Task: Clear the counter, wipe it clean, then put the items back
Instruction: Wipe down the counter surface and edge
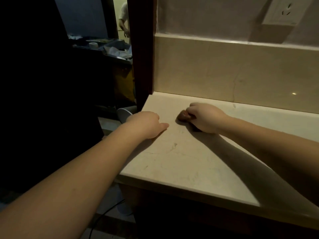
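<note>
Pale marble tabletop under a dim beige backsplash. Right hand, fingers clenched on a brown cloth, near its far-left corner; left hand, fingers together, flat at its left edge.

The scene is dim overall, with a warm, yellowish cast on the pale counter and the backsplash. Light seems to fall from above and to the right: the right arm throws a broad, soft-edged shadow across the stone toward the front edge, and a small dark shadow sits beside the right hand. One tiny specular glint shows on the polished backsplash. The left third sinks into near-black (detail there is mostly lost), while a bright doorway beyond is overexposed. Straight edges bow near the borders, and the picture looks soft and slightly smeared throughout.
</note>
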### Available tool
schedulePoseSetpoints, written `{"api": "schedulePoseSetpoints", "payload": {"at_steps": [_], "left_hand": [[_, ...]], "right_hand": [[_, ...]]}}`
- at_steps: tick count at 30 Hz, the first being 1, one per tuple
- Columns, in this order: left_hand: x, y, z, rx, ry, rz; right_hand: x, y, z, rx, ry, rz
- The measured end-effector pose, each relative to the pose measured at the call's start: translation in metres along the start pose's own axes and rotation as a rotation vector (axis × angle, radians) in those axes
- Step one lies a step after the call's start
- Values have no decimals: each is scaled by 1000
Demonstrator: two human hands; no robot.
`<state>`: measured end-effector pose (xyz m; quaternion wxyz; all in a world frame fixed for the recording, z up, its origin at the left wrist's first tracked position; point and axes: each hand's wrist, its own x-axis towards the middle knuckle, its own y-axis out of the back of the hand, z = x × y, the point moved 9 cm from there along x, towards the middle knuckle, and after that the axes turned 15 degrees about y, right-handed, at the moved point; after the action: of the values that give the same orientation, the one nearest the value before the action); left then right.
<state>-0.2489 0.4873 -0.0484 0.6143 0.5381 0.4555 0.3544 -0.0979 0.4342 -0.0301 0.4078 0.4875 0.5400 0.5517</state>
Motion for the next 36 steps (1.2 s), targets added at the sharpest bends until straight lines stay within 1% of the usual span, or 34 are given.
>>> {"api": "schedulePoseSetpoints", "payload": {"at_steps": [2, 4, 9, 12, 14, 19, 24, 27, 33, 36], "left_hand": [[1, 2, 0, 28, 22, 39], [1, 4, 0, 41, 34, 68], [4, 2, 1, 68, 72, 107], [5, 2, 0, 73, 94, 131], [5, 4, 1, 85, 111, 133], [2, 12, 2, 63, 141, 157], [-1, 18, 4, 31, 155, 180], [0, 18, 2, 8, 177, 169], [-6, 19, 5, 34, 196, 169], [-7, 16, 5, 71, 199, 157]], "right_hand": [[-14, 3, 7, 6, 8, -27], [-11, 6, 21, -20, -24, -31], [50, 1, 30, -61, -64, 37], [86, -2, 31, -61, -113, 50], [96, 0, 34, -48, -149, 56], [66, 3, 44, -42, -124, 72], [16, 5, 74, -104, -104, 29], [25, 5, 76, -119, -119, 15], [76, 8, 55, -67, -152, 41], [74, 5, 55, -77, -135, 48]]}}
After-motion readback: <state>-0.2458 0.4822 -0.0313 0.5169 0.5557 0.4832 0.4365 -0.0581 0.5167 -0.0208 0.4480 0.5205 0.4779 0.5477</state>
